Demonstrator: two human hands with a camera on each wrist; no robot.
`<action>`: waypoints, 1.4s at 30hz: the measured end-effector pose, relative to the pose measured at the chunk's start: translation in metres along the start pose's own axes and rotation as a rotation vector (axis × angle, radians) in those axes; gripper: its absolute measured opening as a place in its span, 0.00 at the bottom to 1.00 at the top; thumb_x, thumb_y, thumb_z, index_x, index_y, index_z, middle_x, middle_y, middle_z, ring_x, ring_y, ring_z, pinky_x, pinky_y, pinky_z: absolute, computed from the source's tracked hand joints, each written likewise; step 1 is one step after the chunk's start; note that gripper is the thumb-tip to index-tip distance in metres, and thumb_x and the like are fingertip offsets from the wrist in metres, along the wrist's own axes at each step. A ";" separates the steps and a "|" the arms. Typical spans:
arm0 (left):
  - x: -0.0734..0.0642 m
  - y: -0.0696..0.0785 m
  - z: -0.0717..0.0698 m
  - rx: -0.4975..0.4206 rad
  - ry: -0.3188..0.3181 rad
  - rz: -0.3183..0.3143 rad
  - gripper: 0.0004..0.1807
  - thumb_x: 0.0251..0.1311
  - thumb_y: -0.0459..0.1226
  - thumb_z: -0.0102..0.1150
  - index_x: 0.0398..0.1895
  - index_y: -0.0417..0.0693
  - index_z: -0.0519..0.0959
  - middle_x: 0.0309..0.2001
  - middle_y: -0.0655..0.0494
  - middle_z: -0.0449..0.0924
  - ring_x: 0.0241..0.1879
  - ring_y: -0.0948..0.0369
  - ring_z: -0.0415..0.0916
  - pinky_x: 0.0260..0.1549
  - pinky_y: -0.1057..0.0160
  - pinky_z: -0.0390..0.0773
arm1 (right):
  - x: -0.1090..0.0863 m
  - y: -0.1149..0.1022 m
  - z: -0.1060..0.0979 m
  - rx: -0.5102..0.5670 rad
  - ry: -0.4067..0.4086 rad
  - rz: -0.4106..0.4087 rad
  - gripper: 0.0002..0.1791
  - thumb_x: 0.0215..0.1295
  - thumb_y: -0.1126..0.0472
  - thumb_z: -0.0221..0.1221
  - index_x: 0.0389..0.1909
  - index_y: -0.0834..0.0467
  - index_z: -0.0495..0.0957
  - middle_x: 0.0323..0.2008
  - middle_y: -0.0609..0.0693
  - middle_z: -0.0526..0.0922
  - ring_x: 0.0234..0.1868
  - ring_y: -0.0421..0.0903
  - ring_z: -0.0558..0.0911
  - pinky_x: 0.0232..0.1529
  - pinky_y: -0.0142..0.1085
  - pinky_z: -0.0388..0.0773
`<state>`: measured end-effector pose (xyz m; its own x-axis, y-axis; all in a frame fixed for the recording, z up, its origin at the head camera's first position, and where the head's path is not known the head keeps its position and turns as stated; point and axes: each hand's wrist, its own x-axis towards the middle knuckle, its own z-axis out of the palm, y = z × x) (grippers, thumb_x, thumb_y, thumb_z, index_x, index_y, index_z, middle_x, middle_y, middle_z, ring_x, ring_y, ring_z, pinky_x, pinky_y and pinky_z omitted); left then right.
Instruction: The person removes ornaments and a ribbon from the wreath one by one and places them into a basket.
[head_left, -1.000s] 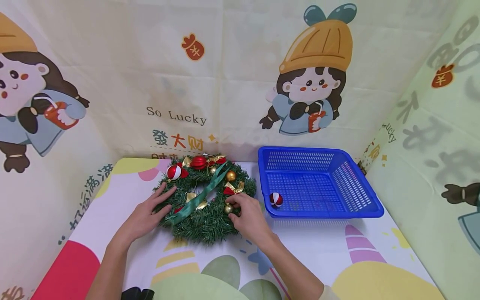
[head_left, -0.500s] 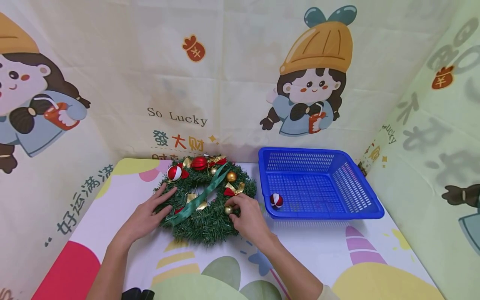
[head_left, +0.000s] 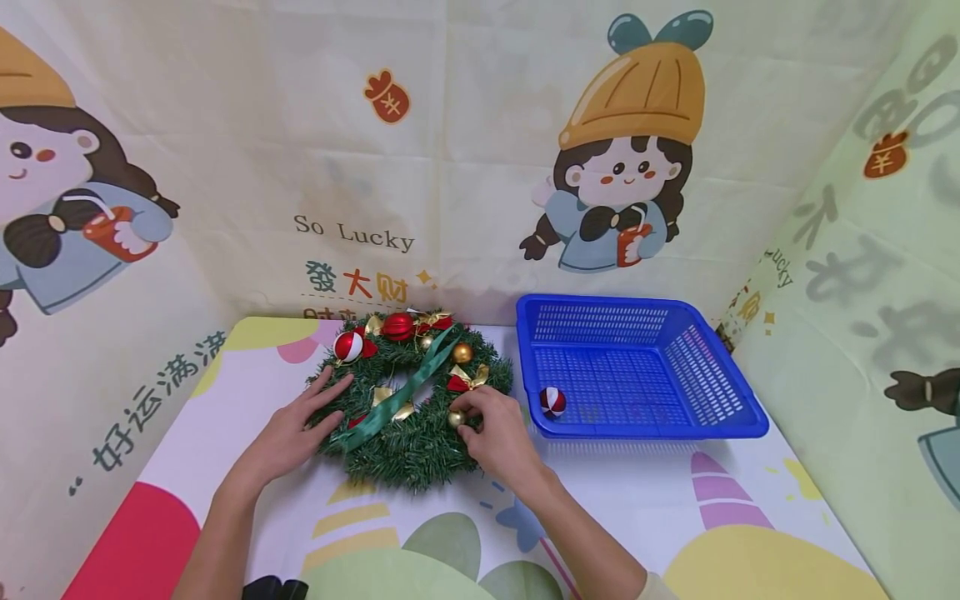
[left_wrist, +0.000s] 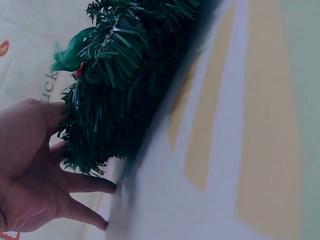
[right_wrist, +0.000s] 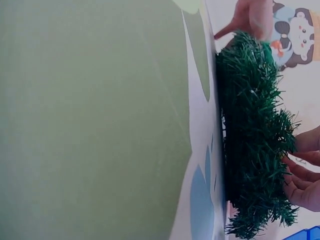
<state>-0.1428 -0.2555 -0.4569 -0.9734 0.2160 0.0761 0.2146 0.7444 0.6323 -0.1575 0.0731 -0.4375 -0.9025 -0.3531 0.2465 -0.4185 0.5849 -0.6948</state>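
A green Christmas wreath (head_left: 416, 462) lies on the table, with a red-and-white bauble (head_left: 348, 345), a red bauble (head_left: 398, 326), a gold bauble (head_left: 462, 352), several red-and-gold bows (head_left: 468, 379) and a green ribbon (head_left: 390, 406) across its middle. My left hand (head_left: 288, 429) steadies the wreath's left side with spread fingers; in the left wrist view two fingers (left_wrist: 92, 183) reach down to the table beside it. On the right side, my right hand (head_left: 498, 429) pinches a small gold bauble (head_left: 456, 419) between thumb and fingers. The right wrist view mostly hides that bauble behind the needles.
Right of the wreath stands a blue plastic basket (head_left: 652, 429), one red-and-white bauble (head_left: 552, 402) in its near left corner. A patterned cloth covers the table (head_left: 600, 517). Printed curtains (head_left: 465, 167) rise behind and on both sides. Something black (head_left: 275, 587) shows at the front edge.
Both hands hold almost the same place, the right one still pinching the small gold bauble. The left curtain has shifted slightly; wreath and basket stay put.
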 end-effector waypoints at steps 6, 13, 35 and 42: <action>0.000 0.000 0.000 0.001 0.002 0.001 0.32 0.80 0.47 0.52 0.82 0.56 0.61 0.84 0.39 0.47 0.75 0.26 0.55 0.64 0.26 0.64 | 0.000 -0.001 -0.001 0.016 0.003 0.010 0.13 0.62 0.72 0.70 0.45 0.55 0.88 0.42 0.47 0.85 0.35 0.39 0.83 0.36 0.28 0.81; 0.000 -0.002 0.001 0.001 -0.001 -0.003 0.32 0.80 0.47 0.52 0.83 0.56 0.60 0.84 0.40 0.46 0.75 0.26 0.55 0.66 0.25 0.63 | -0.002 -0.001 -0.003 0.040 0.013 0.009 0.13 0.62 0.71 0.70 0.45 0.54 0.88 0.42 0.46 0.85 0.38 0.41 0.84 0.37 0.28 0.82; 0.001 -0.002 0.000 -0.001 -0.004 -0.011 0.32 0.80 0.47 0.52 0.83 0.57 0.60 0.84 0.40 0.46 0.75 0.26 0.54 0.65 0.25 0.63 | -0.008 -0.008 -0.019 0.117 0.075 -0.021 0.14 0.61 0.74 0.70 0.46 0.57 0.88 0.43 0.48 0.86 0.43 0.47 0.88 0.41 0.30 0.86; 0.001 -0.002 0.001 0.004 -0.005 -0.010 0.32 0.80 0.47 0.52 0.83 0.57 0.60 0.84 0.40 0.46 0.75 0.26 0.54 0.65 0.25 0.64 | -0.011 -0.011 -0.026 0.124 0.104 -0.007 0.15 0.60 0.74 0.71 0.46 0.56 0.88 0.44 0.47 0.86 0.43 0.44 0.87 0.41 0.28 0.85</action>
<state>-0.1438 -0.2563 -0.4588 -0.9752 0.2115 0.0656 0.2049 0.7494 0.6296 -0.1457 0.0895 -0.4155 -0.9078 -0.2755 0.3161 -0.4152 0.4857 -0.7692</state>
